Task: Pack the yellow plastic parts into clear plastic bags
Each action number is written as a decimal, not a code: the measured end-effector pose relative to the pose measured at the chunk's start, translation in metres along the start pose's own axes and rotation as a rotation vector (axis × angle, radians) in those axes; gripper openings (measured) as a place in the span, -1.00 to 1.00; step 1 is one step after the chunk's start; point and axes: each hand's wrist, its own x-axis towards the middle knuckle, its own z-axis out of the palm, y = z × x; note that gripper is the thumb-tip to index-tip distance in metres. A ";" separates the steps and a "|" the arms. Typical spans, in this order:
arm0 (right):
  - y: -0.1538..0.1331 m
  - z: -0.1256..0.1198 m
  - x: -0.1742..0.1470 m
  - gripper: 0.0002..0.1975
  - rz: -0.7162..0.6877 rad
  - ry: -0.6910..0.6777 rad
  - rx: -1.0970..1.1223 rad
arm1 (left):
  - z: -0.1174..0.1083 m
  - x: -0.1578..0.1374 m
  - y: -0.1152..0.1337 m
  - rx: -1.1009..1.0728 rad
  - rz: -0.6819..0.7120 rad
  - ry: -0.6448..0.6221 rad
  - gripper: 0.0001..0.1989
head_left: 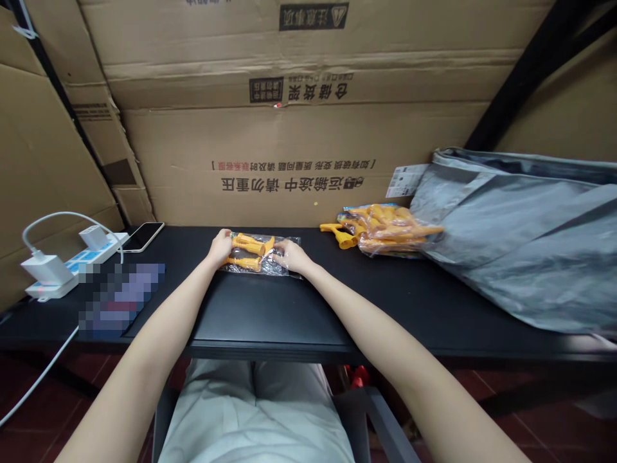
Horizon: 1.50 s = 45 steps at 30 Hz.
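On the black table in front of me lies a clear plastic bag [282, 267] with several yellow plastic pieces [248, 243] in it, some shaped like small funnels or horns. My left hand [222, 248] grips the bag's left end, fingers closed on its edge. At the other side, my right hand [292, 256] has its thumb and fingers closed on the bag's plastic near a yellow piece. The fingertips of both hands are partly hidden by the film and its glare.
Right of my hands sits a pile of bagged yellow pieces [385, 228], beside a loose yellow piece [344, 238]. A large grey bag [520, 238] fills the right side. A power strip [77, 263] with chargers and a phone [143, 236] lie left. Cardboard [289, 135] walls the back.
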 end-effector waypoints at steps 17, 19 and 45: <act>-0.004 0.002 -0.004 -0.70 -0.066 0.048 0.232 | 0.002 0.002 0.004 -0.212 -0.124 -0.116 -0.60; -0.003 0.002 -0.004 -0.65 -0.057 0.019 0.152 | 0.002 -0.001 0.007 -0.161 -0.100 -0.143 -0.60; -0.024 -0.007 -0.007 -0.70 0.096 0.011 -0.038 | -0.006 -0.014 0.023 0.716 0.184 -0.161 -0.77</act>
